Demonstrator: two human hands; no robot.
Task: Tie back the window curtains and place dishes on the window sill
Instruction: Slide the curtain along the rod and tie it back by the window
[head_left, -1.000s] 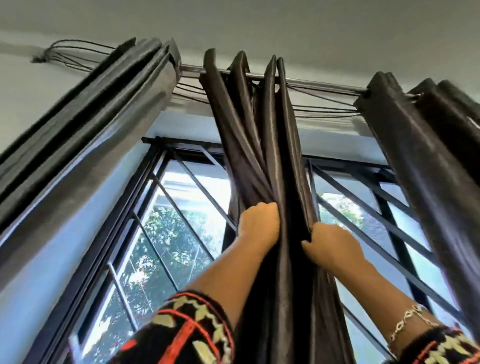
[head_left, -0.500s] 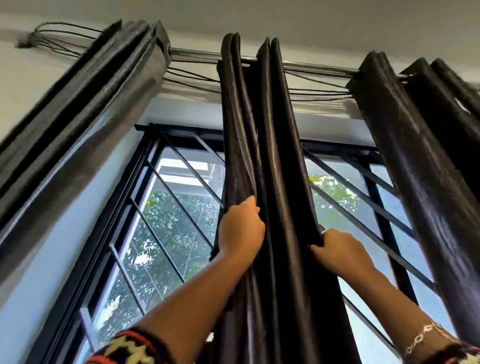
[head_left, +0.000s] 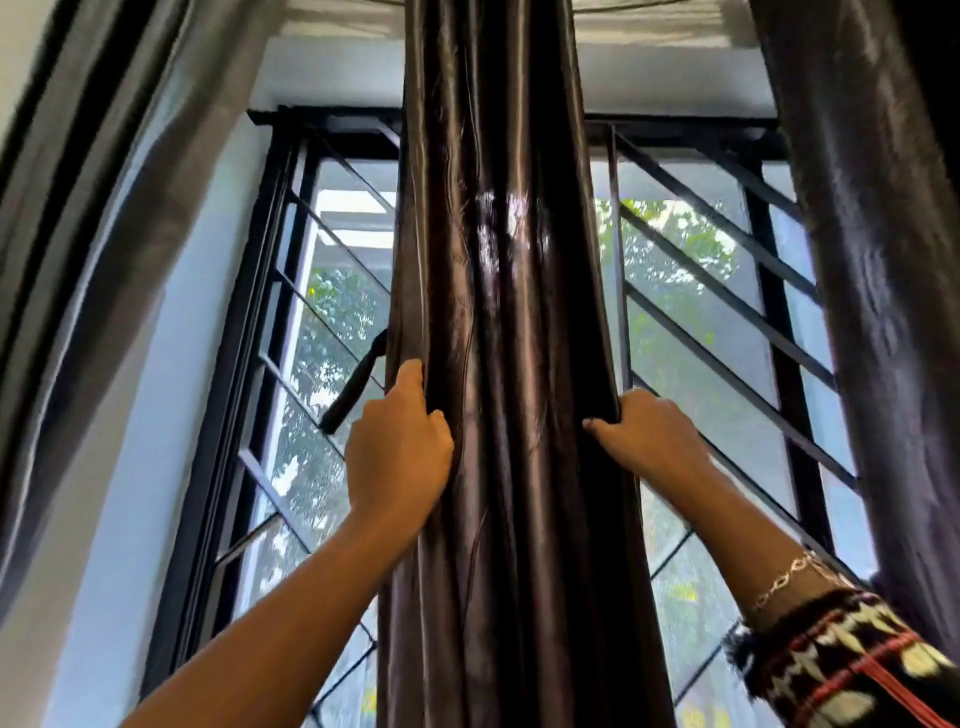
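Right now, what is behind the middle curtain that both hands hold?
Behind the middle curtain stands the window with slanted black bars; its centre section is covered by the fabric.

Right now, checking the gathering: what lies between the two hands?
Only the bunched middle curtain lies between the left hand and right hand, seen in the head view.

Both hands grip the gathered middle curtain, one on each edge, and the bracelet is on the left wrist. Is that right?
No. The head view shows the bracelet on the wrist of the right hand, not the left. Both it and the left hand do grip the middle curtain, one on each edge.
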